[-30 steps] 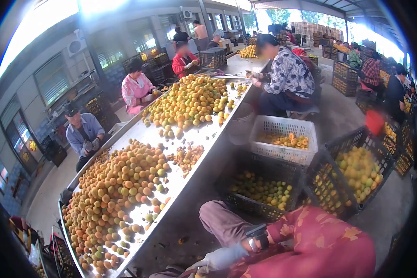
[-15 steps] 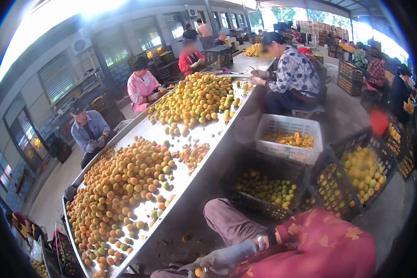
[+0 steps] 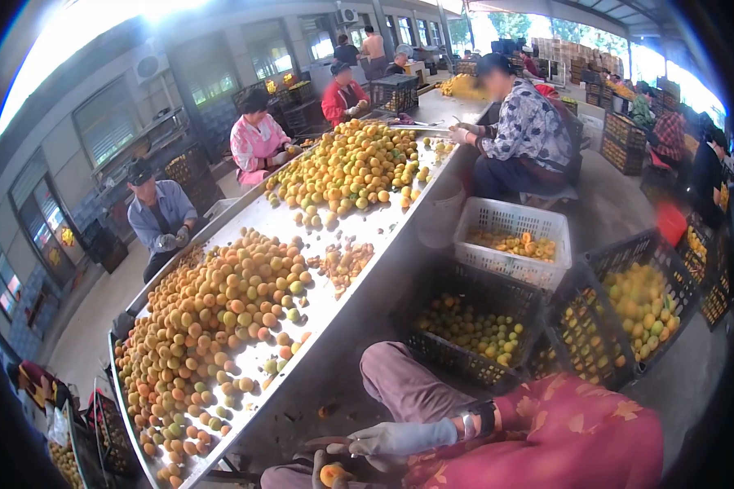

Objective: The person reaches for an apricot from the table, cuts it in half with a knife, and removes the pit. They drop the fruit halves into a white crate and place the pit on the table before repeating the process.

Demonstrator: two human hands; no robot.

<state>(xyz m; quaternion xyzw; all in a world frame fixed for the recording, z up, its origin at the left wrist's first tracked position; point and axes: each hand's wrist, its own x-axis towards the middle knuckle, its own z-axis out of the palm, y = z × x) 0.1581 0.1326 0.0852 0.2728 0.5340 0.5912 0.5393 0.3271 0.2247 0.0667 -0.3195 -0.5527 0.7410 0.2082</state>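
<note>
My right hand [image 3: 395, 438], in a grey glove with a watch at the wrist, is closed around a slim, dark reddish knife [image 3: 328, 442] that points left. Just below it, near the bottom edge, my gloved left hand [image 3: 316, 471] grips an orange apricot [image 3: 332, 474]. The lower part of that hand is cut off by the frame. Both hands are over my lap, beside the metal table [image 3: 302, 359]. A large heap of apricots [image 3: 212, 326] lies on the near part of the table, with a small pile of halved, pitted pieces [image 3: 340, 265] beside it.
A second apricot heap [image 3: 347, 167] lies farther up the table. Beside my knee stand a black crate [image 3: 465, 289] of greenish fruit, a white crate [image 3: 510, 213] of orange pieces and another black crate [image 3: 583, 326]. Several people sit around the table, one in a patterned shirt [image 3: 534, 122].
Both hands have risen into fuller view. The apricot has shifted slightly left and shows more clearly, and the knife now shows left of my right hand. The view has shifted slightly.
</note>
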